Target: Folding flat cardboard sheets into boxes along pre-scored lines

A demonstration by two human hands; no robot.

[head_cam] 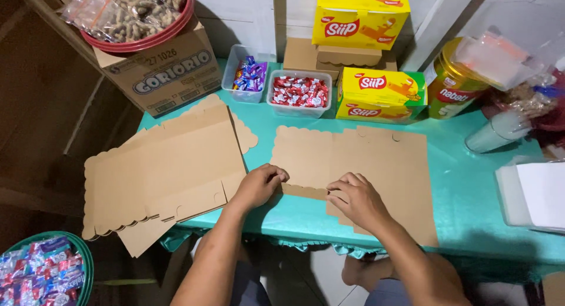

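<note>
At frame centre, left hand and right hand each pinch the flat brown scalloped-edged cardboard box blank, grips narrow, pressing its near flap against the teal tabletop.

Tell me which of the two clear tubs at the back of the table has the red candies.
The clear tub on the right, beside the yellow and green box; the smaller tub to its left holds purple candies.
</note>
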